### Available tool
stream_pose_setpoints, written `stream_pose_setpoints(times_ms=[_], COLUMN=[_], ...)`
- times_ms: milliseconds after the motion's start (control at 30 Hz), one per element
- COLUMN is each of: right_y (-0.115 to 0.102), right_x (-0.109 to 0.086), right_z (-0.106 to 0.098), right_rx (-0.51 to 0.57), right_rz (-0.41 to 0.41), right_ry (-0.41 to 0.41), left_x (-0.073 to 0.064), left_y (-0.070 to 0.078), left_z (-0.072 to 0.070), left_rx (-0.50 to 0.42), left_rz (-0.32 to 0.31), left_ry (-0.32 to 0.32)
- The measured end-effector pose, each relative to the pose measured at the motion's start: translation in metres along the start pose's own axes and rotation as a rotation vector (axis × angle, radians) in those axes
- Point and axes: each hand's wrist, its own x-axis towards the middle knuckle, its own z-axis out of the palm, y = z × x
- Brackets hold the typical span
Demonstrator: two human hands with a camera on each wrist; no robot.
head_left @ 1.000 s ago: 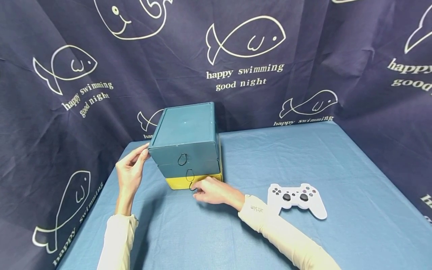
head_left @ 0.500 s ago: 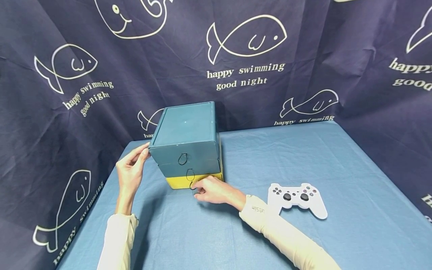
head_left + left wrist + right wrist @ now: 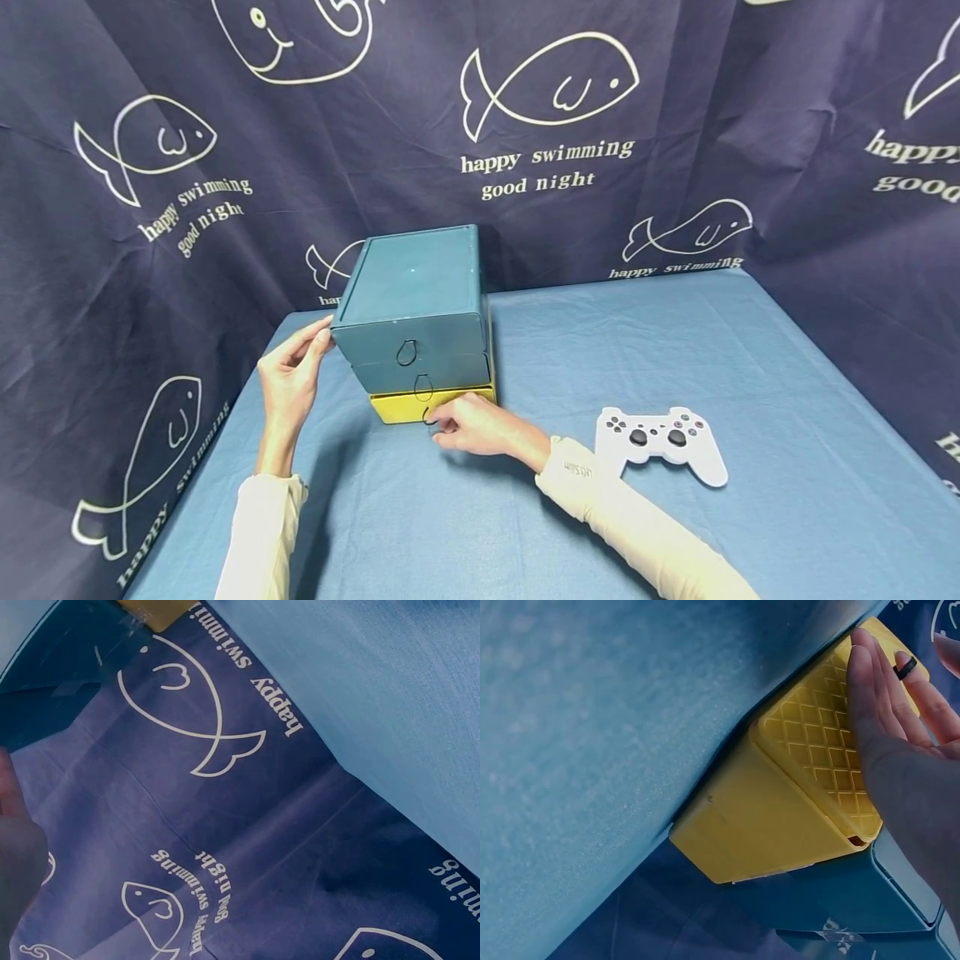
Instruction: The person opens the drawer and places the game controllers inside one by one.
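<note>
Two teal drawer units (image 3: 412, 279) sit on a yellow drawer unit, making one stack on the table. At the bottom, the yellow drawer (image 3: 396, 408) stands slightly out, with a thin dark gap above its front. My right hand (image 3: 474, 423) holds its black loop handle (image 3: 905, 669) with hooked fingers; the right wrist view shows the front's diamond pattern. My left hand (image 3: 288, 375) touches the top teal unit's left front corner with fairly straight fingers, the thumb near the front edge. Only part of that hand shows in the left wrist view.
A white game controller (image 3: 660, 446) lies on the blue tablecloth (image 3: 600, 350), just beyond the right sleeve. Black loops (image 3: 406, 353) hang on the teal drawer fronts. Dark blue fish-print cloth (image 3: 547, 225) hangs behind the table and at both sides.
The yellow drawer has come out slightly toward me, and a gap now shows above its front. My right hand still holds the loop; the left hand has stayed at the corner.
</note>
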Motion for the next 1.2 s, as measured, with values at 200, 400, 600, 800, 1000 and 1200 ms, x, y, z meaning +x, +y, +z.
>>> stream_pose_setpoints(times_ms=[200,400,600,800,1000,1200], right_y=[-0.003,-0.006,-0.01,-0.014,-0.017,-0.022], right_x=[-0.003,-0.008,-0.012,-0.015,-0.018,-0.023], right_z=[0.001,0.003,0.006,0.008,0.009,0.01], right_rx=[-0.013,-0.001,0.026,0.027,0.029,0.002], right_rz=[-0.036,-0.045,-0.042,-0.04,-0.047,-0.044], right_ry=[-0.004,-0.018,-0.033,-0.046,-0.062,-0.075], left_x=[0.0,0.001,0.0,0.0,0.0,0.001], left_y=[0.001,0.002,0.002,0.001,0.002,0.001], left_z=[0.0,0.001,0.001,0.002,0.001,0.001], left_rx=[0.0,-0.001,-0.015,-0.026,-0.031,-0.029], left_rz=[0.007,0.01,0.013,0.014,0.013,0.01], left_ry=[0.005,0.009,0.011,0.01,0.008,0.006])
